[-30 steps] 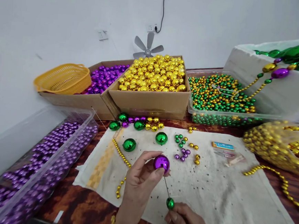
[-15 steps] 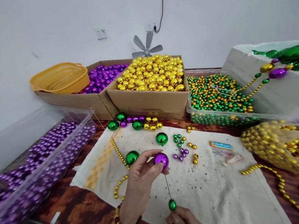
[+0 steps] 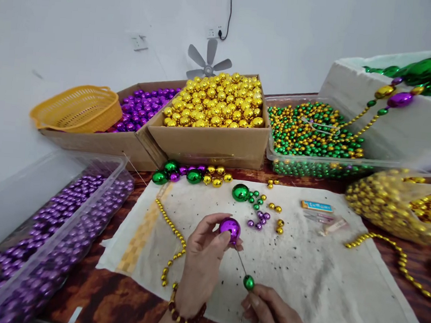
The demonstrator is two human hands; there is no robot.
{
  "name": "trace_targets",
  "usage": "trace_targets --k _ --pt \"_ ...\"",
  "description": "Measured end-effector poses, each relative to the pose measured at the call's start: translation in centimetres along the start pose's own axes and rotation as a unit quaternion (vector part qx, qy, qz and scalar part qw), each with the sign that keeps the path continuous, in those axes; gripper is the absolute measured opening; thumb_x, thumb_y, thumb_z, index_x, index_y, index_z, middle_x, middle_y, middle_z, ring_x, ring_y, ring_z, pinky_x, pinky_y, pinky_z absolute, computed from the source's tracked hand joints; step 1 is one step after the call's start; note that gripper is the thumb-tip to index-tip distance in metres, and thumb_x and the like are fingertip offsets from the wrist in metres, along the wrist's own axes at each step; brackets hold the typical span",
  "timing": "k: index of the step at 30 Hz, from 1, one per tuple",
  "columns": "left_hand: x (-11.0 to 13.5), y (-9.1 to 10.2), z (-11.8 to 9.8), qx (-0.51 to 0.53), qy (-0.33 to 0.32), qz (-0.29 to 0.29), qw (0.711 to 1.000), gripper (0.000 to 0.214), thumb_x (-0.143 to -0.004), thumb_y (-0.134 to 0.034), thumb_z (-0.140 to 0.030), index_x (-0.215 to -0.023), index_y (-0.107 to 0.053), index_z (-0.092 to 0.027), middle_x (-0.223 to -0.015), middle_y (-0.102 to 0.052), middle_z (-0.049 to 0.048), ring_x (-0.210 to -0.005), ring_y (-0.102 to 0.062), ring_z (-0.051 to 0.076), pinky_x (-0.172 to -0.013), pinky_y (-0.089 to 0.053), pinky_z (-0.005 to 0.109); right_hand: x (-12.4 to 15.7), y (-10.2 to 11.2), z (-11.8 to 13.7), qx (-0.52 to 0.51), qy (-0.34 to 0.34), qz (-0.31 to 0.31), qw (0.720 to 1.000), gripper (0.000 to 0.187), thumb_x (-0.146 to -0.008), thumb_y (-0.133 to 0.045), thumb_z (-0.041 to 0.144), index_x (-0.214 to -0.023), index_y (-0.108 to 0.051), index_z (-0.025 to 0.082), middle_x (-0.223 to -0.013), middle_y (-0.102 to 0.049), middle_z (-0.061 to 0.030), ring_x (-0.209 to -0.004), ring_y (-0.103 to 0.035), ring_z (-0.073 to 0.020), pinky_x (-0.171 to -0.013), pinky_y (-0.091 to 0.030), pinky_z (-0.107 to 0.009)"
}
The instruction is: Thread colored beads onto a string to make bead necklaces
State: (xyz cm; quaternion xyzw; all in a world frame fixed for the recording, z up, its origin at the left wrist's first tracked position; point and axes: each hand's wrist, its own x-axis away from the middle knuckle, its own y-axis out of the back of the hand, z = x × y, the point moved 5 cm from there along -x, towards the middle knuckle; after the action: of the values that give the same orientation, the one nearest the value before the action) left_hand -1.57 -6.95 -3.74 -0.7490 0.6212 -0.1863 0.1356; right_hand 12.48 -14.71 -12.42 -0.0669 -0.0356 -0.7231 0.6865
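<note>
Between thumb and fingers, my left hand (image 3: 206, 253) grips a large shiny purple bead (image 3: 230, 231) above the cloth. A long thin needle (image 3: 241, 263) runs from that bead down to a smaller green bead (image 3: 248, 282) strung on it. My right hand (image 3: 276, 310) pinches the needle just below the green bead; its fingertips are partly hidden. A gold bead string (image 3: 172, 223) lies left of my left hand. Beyond the hands rest a large green bead (image 3: 240, 193), small purple beads (image 3: 259, 220) and a few gold beads (image 3: 280, 226).
A pale cloth (image 3: 325, 284) covers the table. Behind it stand a carton of gold beads (image 3: 205, 143), a tub of mixed beads (image 3: 327, 163) and a yellow basket (image 3: 77, 111). A clear bin (image 3: 56, 233) is at left. A blue-orange box (image 3: 316, 206) lies at right.
The large green bead beyond my hands has shifted right, up to the small green ones. Another large green bead beside my left hand no longer shows. Both hands keep their grip.
</note>
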Motion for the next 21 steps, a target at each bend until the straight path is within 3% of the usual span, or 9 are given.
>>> trace_targets --k 8,21 --pt "-1.7 0.5 1.9 0.011 -0.007 0.012 1.0 0.022 -0.082 -0.064 -0.023 -0.104 -0.063 -0.02 -0.091 -0.065 0.0034 -0.074 -0.062 0.013 -0.071 -0.051 0.029 -1.0 -0.4 -0.4 0.0 -0.015 0.022 1.0 0.03 -0.086 -0.055 0.045 -0.08 -0.067 0.018 -0.063 -0.063 -0.0024 -0.056 -0.057 -0.0145 -0.052 -0.045 -0.02" --pt "-1.9 -0.2 0.2 -0.003 -0.057 0.044 0.997 0.024 -0.078 -0.069 -0.024 -0.1 -0.064 -0.018 -0.085 -0.065 0.0043 -0.069 -0.061 0.015 -0.068 -0.05 0.03 -1.5 -0.4 0.2 -0.012 0.021 -0.019 1.0 0.029 -0.083 -0.06 0.045 -0.08 -0.071 0.018 -0.063 -0.066 -0.0037 -0.052 -0.059 -0.0141 -0.049 -0.047 -0.019"
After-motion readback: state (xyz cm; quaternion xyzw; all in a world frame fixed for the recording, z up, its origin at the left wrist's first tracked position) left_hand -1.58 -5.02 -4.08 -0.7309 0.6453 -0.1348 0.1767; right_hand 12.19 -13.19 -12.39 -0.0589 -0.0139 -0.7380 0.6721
